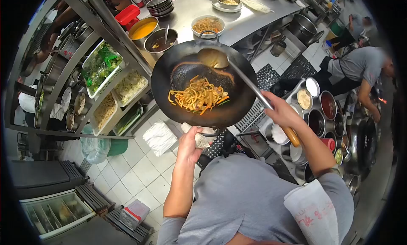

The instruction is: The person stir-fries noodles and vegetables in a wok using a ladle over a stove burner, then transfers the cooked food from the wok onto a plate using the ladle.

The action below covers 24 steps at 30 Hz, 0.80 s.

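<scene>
A large dark wok is held out in front of me, with stir-fried noodles and bits of carrot lying in it. My left hand is closed around the wok's near handle through a folded white cloth. My right hand grips the long metal shaft of a wok ladle that has a wooden end. The ladle's bowl rests inside the wok at its far side, above the noodles. Just beyond the wok, a white plate of noodles stands on the steel counter.
Pots of orange liquid and dark sauce stand at the wok's far left. Vegetable baskets line the left shelf. On the right are several sauce pots. A co-worker bends over the stove there.
</scene>
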Tool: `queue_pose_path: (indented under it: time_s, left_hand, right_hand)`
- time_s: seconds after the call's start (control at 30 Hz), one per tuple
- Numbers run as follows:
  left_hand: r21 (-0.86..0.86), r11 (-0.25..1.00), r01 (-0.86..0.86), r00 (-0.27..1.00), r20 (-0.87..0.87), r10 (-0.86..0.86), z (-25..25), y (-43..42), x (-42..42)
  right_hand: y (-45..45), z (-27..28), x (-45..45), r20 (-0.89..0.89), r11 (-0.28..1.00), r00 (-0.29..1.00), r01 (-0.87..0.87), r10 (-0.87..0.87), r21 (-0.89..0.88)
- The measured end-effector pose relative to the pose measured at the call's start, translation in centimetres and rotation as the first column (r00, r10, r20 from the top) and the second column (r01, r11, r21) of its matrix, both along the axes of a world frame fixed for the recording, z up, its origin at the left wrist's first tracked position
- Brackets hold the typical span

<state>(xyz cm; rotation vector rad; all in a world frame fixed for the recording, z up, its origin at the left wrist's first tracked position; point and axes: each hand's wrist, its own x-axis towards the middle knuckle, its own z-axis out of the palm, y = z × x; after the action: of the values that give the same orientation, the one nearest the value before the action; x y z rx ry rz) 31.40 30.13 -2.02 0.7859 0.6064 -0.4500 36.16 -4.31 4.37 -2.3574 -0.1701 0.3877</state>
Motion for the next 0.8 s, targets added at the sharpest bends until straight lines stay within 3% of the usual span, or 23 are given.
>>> queue_pose_path:
  time_s: [0.07,0.13,0.27,0.37,0.47,0.5,0.57,0.6,0.7,0.8]
  left_hand:
    - [-0.020,1.000,-0.001,1.000,0.014,0.001,-0.7,0.1,0.2]
    - [-0.006,1.000,-0.001,1.000,0.028,0.001,-0.5,-0.1,0.1]
    - [0.005,1.000,-0.011,0.997,0.071,0.011,-1.2,-1.1,0.2]
    - [-0.018,0.999,-0.040,0.996,0.078,0.041,-1.2,-1.2,0.1]
    - [-0.001,0.997,-0.076,0.993,0.089,0.076,-1.2,-1.7,-0.2]
    - [0.011,0.997,-0.079,0.991,0.111,0.077,-1.2,-2.2,-0.3]
    - [0.039,0.995,-0.086,0.983,0.163,0.079,-1.4,-2.8,-0.4]
    - [0.024,0.998,-0.066,0.978,0.199,0.060,-1.8,-3.0,-0.4]
    - [0.036,0.997,-0.067,0.953,0.299,0.053,-2.3,-4.2,-0.5]
    - [0.119,0.978,-0.173,0.950,0.281,0.134,-2.3,-6.4,-0.5]
  right_hand:
    - [0.4,-0.8,1.0,-0.064,0.995,0.994,0.089,-0.086,0.044]
    - [2.6,-0.5,0.9,-0.298,0.965,0.939,0.220,-0.169,0.145]
    - [4.9,1.2,-1.4,-0.373,0.966,0.924,0.019,0.081,0.258]
    - [2.6,2.9,-4.5,-0.054,0.962,0.960,-0.274,0.274,-0.002]
    - [1.3,4.5,-5.5,0.010,0.997,0.997,-0.072,0.072,-0.041]
    - [0.7,4.2,-5.0,0.100,0.991,0.991,-0.078,0.089,-0.106]
    - [2.6,6.6,-3.7,-0.271,0.972,0.939,0.172,-0.210,-0.159]
    - [2.7,5.8,-3.4,-0.267,0.976,0.940,0.197,-0.214,-0.090]
    - [4.8,6.5,-3.2,-0.547,0.938,0.791,0.345,-0.273,0.031]
    - [7.6,8.3,-4.5,-0.766,0.793,0.615,0.555,-0.189,0.250]
